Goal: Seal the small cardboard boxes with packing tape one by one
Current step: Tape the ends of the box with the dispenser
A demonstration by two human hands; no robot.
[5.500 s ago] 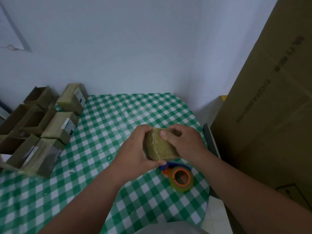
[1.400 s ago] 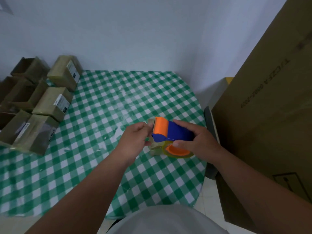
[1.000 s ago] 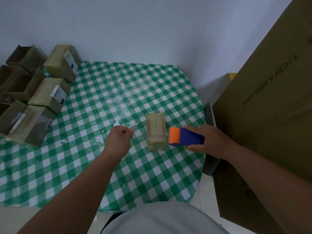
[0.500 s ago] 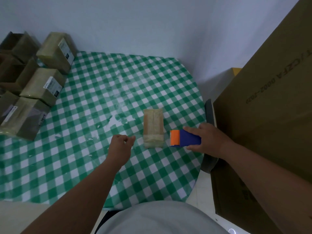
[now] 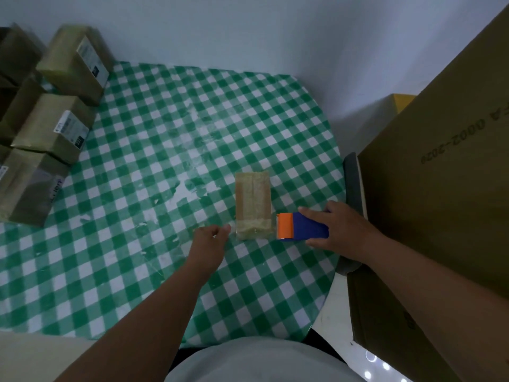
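Observation:
A small cardboard box (image 5: 252,204) with shiny tape along its top lies on the green checked table (image 5: 154,166), right of the middle. My right hand (image 5: 337,230) grips the blue and orange tape dispenser (image 5: 301,226), its orange end beside the box's near right corner. My left hand (image 5: 210,244) hovers just left of the box's near end, fingers loosely curled and holding nothing. It is not touching the box.
Several other small cardboard boxes (image 5: 53,130) are stacked at the table's left edge, some taped with labels, some open. A very large cardboard carton (image 5: 440,188) stands right of the table, with a dark chair edge (image 5: 354,183) between them. A white wall is behind.
The dispenser came off the box, which now lies alone on the table. My left hand let go and drew back left; my right hand lowered the dispenser beside the box.

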